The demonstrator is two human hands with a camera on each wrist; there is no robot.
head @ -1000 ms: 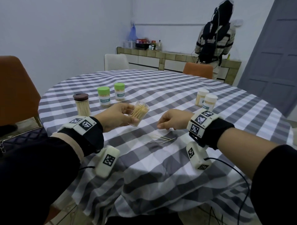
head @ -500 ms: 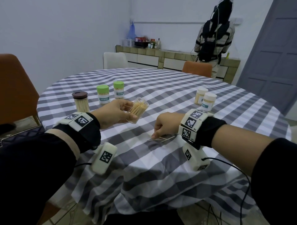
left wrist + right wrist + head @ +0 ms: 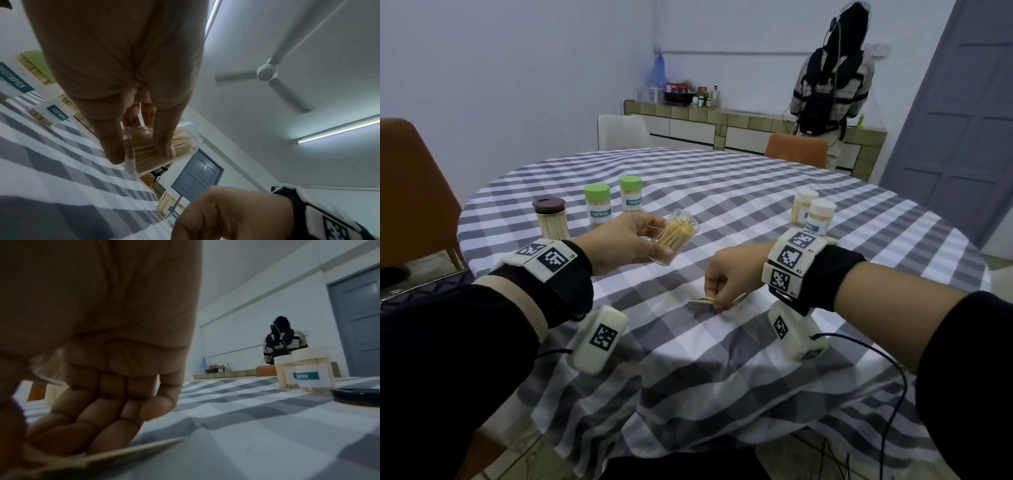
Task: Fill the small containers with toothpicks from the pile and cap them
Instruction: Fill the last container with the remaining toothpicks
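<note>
My left hand [image 3: 633, 240] holds a clear uncapped container [image 3: 676, 236] of toothpicks tilted above the checked tablecloth; its fingers wrap the container [image 3: 158, 151] in the left wrist view. My right hand [image 3: 726, 281] is down on the cloth with its fingers curled, pinching a few loose toothpicks [image 3: 703, 300] that lie flat. The right wrist view shows those toothpicks [image 3: 123, 452] under the curled fingertips [image 3: 115, 433]. Little else remains of the pile in view.
Capped containers stand on the table: one brown-lidded [image 3: 550, 219], two green-lidded [image 3: 597, 205] [image 3: 631, 193] at left, two white-lidded [image 3: 820, 219] [image 3: 804, 205] at right. A dark lid [image 3: 357, 395] lies near the right wrist. A person [image 3: 832, 82] stands at the far counter; chairs surround the table.
My right hand has slid toward me and lowered onto the loose toothpicks, closing its fingers on them. The left hand has kept the tilted container almost still.
</note>
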